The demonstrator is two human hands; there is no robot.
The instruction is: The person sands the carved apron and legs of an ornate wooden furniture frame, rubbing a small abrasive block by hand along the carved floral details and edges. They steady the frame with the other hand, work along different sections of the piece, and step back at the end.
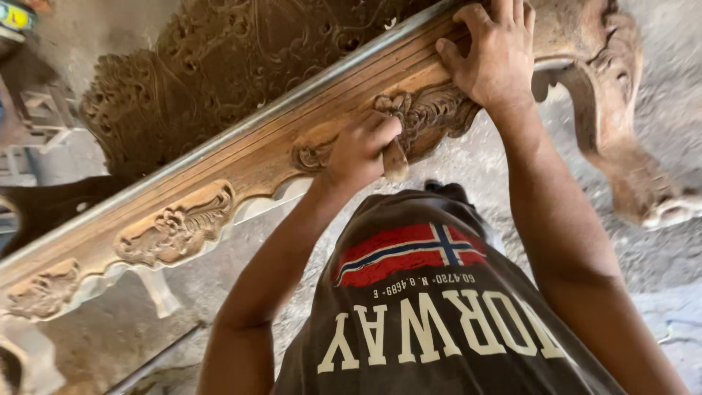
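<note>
The carved wooden rail (pixel 241 157) ran diagonally across the view, from lower left to upper right, above the dusty floor (pixel 658 256), its far ends cut off by the frame. The left hand (pixel 360 150) was closed around a small folded sanding piece (pixel 395 161), mostly hidden by the fingers, pressed against the central floral carving (pixel 431 113). The right hand (pixel 497 51) lay flat and spread on the rail's upper edge, fingertips cut off at the top.

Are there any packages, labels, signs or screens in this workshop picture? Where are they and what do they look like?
No packages, signs or screens show.
Shirt print: on the person's dark shirt at lower centre, large cream block lettering.
Flag patch: above the lettering on the shirt, a red rectangle with a blue cross edged in white.
Yellow-and-green object: top left corner, cut off by the frame; too little shows to tell if it is a label.
</note>
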